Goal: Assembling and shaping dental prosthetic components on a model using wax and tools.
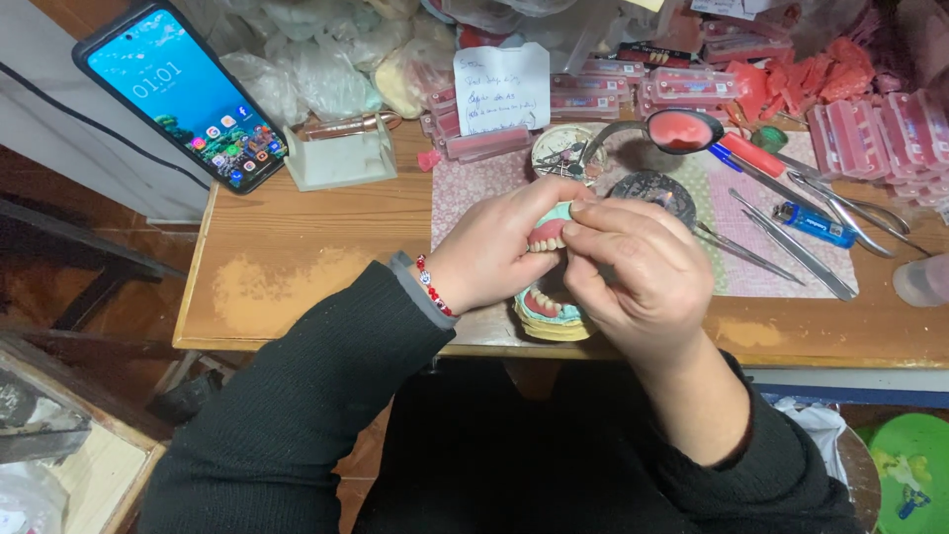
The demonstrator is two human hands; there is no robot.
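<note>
The worn wooden workbench (297, 267) fills the middle of the view, and everything else sits on it or just over its near edge. On its right half lies a pale patterned mat (465, 188), pink at the left and greenish toward the middle. Leaning at the bench's far left corner is a black smartphone with a lit blue screen (183, 94). Just right of the phone, on the bench, stands a small grey-white block (341, 158) with a copper-coloured tool across its top. At the back of the bench, behind the mat, a white handwritten paper note (502, 87) stands among stacked pink plastic trays (603, 94).

Over the bench's near edge, the left hand (494, 252), with a red beaded bracelet at the wrist, curls its fingers closed around the upper pink-gummed denture set on a teal plaster cast (547, 235). The right hand (643, 267) meets it from the right, its thumb and fingertips pinched tight on the same piece. Directly below both hands, at the bench's near edge, rests the lower denture on a yellowish plaster base (546, 314).

On the mat's right part lie long metal dental instruments (791, 247), beside them a small blue lighter (813, 222), and further back a spoon-like ladle holding pink wax (682, 129).
</note>
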